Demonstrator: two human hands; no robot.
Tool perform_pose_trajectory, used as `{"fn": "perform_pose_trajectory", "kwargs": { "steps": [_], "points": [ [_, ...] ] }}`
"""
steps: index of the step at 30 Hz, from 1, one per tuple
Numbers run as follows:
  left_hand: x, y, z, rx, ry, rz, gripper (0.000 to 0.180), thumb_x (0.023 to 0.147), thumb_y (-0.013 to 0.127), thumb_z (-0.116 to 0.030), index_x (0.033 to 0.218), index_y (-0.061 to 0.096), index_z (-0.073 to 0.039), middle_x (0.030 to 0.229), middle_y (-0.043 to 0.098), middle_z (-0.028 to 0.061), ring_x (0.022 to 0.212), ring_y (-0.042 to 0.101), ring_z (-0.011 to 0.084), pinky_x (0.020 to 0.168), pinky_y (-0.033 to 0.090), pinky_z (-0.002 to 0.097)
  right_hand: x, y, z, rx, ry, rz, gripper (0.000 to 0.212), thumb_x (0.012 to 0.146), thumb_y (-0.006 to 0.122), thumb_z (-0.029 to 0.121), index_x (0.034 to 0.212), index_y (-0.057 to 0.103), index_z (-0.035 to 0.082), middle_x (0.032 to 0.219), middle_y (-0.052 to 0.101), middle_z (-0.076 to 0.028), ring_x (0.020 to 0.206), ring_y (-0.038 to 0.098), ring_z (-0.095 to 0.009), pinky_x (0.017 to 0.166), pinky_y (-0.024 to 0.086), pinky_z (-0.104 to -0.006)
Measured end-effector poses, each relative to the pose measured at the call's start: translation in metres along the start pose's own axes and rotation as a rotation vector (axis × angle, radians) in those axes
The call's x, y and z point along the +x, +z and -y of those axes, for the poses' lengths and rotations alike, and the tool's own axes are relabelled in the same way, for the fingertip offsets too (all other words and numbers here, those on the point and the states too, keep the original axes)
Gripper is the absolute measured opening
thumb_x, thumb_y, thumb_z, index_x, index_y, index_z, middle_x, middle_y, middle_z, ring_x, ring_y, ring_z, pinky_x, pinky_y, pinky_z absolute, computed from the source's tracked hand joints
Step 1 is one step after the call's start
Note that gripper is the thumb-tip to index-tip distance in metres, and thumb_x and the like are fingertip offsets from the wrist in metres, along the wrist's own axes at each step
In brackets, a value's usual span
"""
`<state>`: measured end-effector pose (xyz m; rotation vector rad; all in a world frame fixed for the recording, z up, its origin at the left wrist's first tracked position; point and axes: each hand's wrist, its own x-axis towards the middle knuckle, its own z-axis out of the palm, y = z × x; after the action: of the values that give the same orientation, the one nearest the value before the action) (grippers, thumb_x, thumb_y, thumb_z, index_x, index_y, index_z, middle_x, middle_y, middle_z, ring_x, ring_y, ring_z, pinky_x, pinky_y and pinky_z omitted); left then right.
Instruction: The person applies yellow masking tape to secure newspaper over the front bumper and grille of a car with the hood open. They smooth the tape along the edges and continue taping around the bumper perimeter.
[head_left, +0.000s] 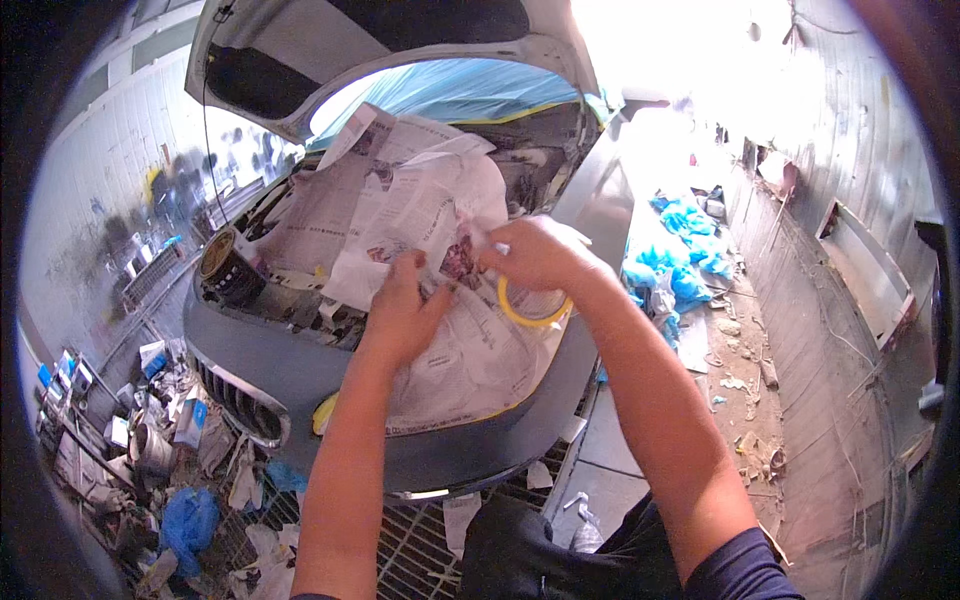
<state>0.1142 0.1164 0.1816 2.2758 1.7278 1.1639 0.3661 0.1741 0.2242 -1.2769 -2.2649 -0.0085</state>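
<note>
Sheets of printed newspaper (pixel 395 210) lie overlapping on the front of a grey car, over the engine bay. Another newspaper piece (pixel 470 375) covers the headlight area, with yellow tape along its lower edge. My left hand (pixel 405 312) rests at the paper, its thumb and fingers apart. To its right, my right hand (pixel 540 255) is closed, fingertips pinched near a dark printed picture on the sheet. A roll of yellow masking tape (pixel 535 318) hangs under that hand. What exactly the fingertips pinch is hard to make out.
The car's hood (pixel 400 35) is raised; blue plastic film (pixel 440 90) hangs behind it. A dark can (pixel 230 265) stands on the car's front left. Blue plastic sheeting (pixel 680 250) and scraps lie to the right. Clutter and a floor grating (pixel 420 540) are below.
</note>
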Motion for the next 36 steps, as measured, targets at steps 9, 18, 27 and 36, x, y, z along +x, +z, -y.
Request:
{"fn": "perform_pose_trajectory", "kwargs": {
  "steps": [9, 18, 27, 36],
  "points": [
    [0.04, 0.006, -0.042, 0.279, 0.755, -0.062, 0.06, 0.099, 0.065, -0.008, 0.159, 0.06, -0.008, 0.166, 0.057, 0.0191, 0.162, 0.044, 0.0352, 0.14, 0.02, 0.0593, -0.024, 0.003, 0.029, -0.024, -0.069, -0.023, 0.042, 0.099, 0.067, 0.041, 0.109, 0.084, 0.005, 0.109, 0.082, -0.026, 0.1, 0.08, -0.046, 0.091, 0.063, -0.0586],
    [0.05, 0.021, -0.055, 0.383, 0.519, -0.109, 0.047, 0.101, 0.076, -0.035, 0.133, 0.077, 0.0, 0.144, 0.069, 0.0172, 0.147, 0.054, 0.0388, 0.134, 0.03, 0.0573, -0.127, 0.001, -0.057, 0.436, 0.184, -0.327, 0.041, 0.102, 0.078, 0.018, 0.142, 0.077, 0.007, 0.072, 0.06, -0.001, 0.067, 0.053, -0.008, 0.062, 0.047, -0.031],
    [0.054, 0.037, -0.04, 0.341, 0.676, -0.333, 0.051, 0.091, 0.082, -0.028, 0.134, 0.072, -0.003, 0.148, 0.066, 0.0149, 0.147, 0.053, 0.0392, 0.128, 0.037, 0.0604, -0.111, 0.053, -0.142, 0.722, 0.408, -0.38, 0.042, 0.105, 0.072, 0.014, 0.146, 0.073, 0.005, 0.076, 0.062, 0.002, 0.067, 0.052, -0.007, 0.061, 0.046, -0.0291],
    [0.048, 0.037, -0.044, 0.507, 0.789, -0.569, 0.044, 0.096, 0.072, -0.02, 0.138, 0.07, -0.005, 0.15, 0.067, 0.0136, 0.145, 0.056, 0.0378, 0.126, 0.04, 0.062, -0.1, 0.077, -0.128, 1.07, 0.343, -0.269, 0.077, 0.108, 0.07, 0.01, 0.178, 0.038, 0.012, 0.077, 0.057, 0.004, 0.072, 0.05, -0.006, 0.066, 0.046, -0.0263]
  ]
}}
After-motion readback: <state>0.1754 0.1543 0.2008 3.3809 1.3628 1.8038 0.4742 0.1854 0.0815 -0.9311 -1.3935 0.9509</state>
